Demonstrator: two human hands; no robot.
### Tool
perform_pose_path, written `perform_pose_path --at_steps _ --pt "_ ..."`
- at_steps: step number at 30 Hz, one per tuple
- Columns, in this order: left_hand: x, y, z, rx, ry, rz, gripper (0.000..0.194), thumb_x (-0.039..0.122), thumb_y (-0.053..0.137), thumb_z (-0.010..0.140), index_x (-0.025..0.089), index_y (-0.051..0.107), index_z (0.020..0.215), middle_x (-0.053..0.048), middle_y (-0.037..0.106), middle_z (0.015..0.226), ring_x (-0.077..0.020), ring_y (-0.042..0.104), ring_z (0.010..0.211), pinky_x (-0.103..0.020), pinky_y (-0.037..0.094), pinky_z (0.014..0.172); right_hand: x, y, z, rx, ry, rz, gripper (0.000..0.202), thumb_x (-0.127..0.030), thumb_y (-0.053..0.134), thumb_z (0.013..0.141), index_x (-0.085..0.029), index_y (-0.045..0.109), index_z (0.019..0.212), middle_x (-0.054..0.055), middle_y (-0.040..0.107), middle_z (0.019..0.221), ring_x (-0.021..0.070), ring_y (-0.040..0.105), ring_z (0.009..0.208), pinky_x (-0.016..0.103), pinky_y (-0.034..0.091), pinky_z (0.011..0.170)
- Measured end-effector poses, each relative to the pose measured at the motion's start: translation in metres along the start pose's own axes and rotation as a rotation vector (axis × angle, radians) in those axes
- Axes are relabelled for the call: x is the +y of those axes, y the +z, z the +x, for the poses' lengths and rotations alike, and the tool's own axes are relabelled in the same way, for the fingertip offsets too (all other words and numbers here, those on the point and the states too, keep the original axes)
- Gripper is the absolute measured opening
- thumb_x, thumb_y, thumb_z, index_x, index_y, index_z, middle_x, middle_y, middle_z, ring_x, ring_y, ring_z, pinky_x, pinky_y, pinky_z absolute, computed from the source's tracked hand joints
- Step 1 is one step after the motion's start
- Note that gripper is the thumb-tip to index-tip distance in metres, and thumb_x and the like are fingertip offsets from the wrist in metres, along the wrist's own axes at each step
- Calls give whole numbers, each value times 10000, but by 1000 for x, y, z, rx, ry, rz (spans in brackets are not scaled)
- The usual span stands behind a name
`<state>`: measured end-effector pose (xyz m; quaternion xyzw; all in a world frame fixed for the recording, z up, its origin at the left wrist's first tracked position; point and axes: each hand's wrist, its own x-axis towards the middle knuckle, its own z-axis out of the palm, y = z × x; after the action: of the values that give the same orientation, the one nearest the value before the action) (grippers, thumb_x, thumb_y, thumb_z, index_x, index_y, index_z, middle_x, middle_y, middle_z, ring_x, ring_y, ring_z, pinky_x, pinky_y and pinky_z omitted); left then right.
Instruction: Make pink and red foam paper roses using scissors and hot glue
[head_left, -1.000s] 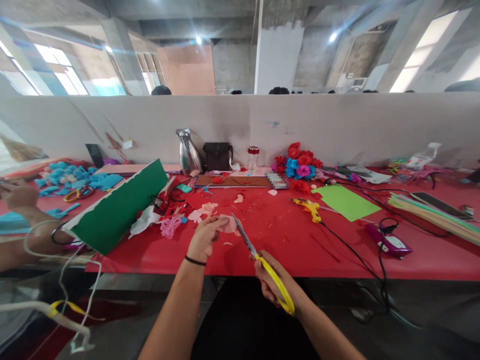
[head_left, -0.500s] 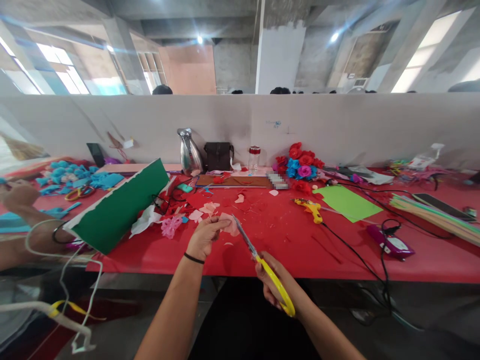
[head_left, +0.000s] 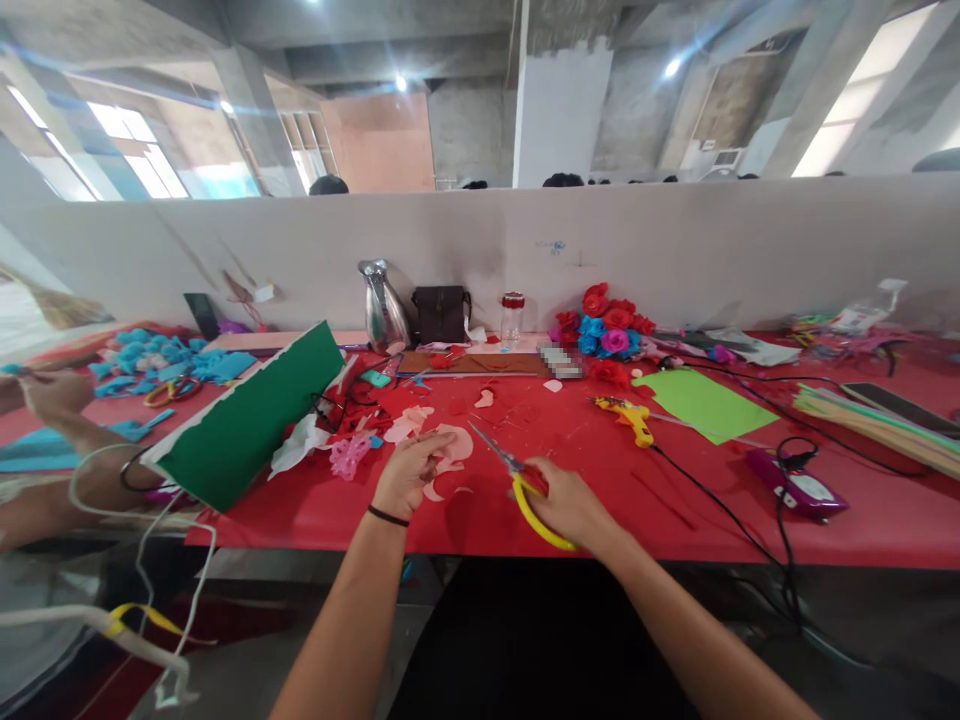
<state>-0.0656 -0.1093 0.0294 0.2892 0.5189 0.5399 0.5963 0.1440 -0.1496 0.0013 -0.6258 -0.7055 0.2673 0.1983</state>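
Observation:
My left hand (head_left: 411, 472) pinches a thin pink paper piece (head_left: 454, 446) between thumb and fingers, just above the red tabletop. My right hand (head_left: 568, 503) is wrapped round the yellow handle of a pair of scissors (head_left: 528, 514). Their blades point up and left, apart from the paper and right of it. Small pink scraps (head_left: 433, 491) lie under my left fingers. Beyond that hand is a small heap of cut pink pieces (head_left: 407, 424).
Left stands a green board (head_left: 251, 425), with a co-worker's hand (head_left: 56, 395) past it. A yellow glue gun (head_left: 630, 418) with a black cord lies right, near a light green sheet (head_left: 709, 403) and a purple device (head_left: 799, 487). Paper flowers (head_left: 609, 325) and a steel jug (head_left: 384, 308) stand behind.
My right hand has moved up and outward, drawing the scissors back from the paper. Pink scraps now show below my left hand. The view has shifted slightly.

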Motion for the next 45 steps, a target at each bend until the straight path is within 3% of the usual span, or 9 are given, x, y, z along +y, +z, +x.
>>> perform_pose_path --at_steps 4,11,14,18,22,27,34,38,45 --pt "-13 8 2 12 15 -75 225 231 754 508 115 603 629 59 524 489 20 241 321 -147 158 326 -1 -13 35 3 -3 -421 397 -340 474 845 -179 470 1208 149 667 960 291 644 886 339 439 688" --pt "-31 28 12 8 68 -141 319 297 794 480 136 581 655 81 507 526 13 251 347 -158 196 350 9 -12 56 98 -67 -445 295 -207 520 801 -186 587 1087 151 601 1071 279 549 1040 361 410 832" --pt "-37 39 19 59 118 -179 355 308 800 450 151 556 655 101 464 498 7 247 349 -164 176 351 6 -1 59 217 -147 -50 258 -207 524 793 -158 619 1028 142 591 1085 254 523 1061 370 384 909" --pt "-44 55 22 68 102 -184 351 319 783 461 172 515 632 124 352 421 -10 236 341 -174 166 362 -11 16 60 129 -140 742 288 -343 546 791 -176 574 1023 62 639 1010 176 587 921 300 445 826" --pt "-46 62 15 -17 64 -129 299 294 769 487 159 572 665 101 408 443 -14 245 358 -184 164 372 -15 18 60 138 -124 870 168 -307 524 765 -168 594 827 16 644 792 148 585 740 270 449 720" --pt "-39 47 6 -160 56 145 293 316 773 504 124 661 694 32 546 548 -23 293 397 -194 187 378 8 -5 55 -78 -218 429 124 -236 512 763 -166 611 738 0 630 687 140 567 649 249 424 634" --pt "-44 -1 -12 -67 -39 103 314 336 792 497 147 621 681 54 512 541 -24 310 408 -173 211 398 44 -26 56 -25 -50 -343 314 -202 513 820 -129 560 1121 156 597 1099 240 560 1011 325 388 866" --pt "-47 -17 -7 -40 -63 213 267 314 777 503 135 613 614 46 492 476 -36 312 391 -192 199 394 45 -22 61 -105 -102 -415 382 -173 476 821 -119 511 1198 174 557 1153 245 554 1038 322 391 867" --pt "0 -34 23 364 220 -56 210 155 728 484 180 539 573 68 504 459 -70 414 413 -192 305 409 35 -9 57 -62 -39 -179 403 -194 539 763 -124 537 1160 138 589 1090 216 588 950 294 419 815"
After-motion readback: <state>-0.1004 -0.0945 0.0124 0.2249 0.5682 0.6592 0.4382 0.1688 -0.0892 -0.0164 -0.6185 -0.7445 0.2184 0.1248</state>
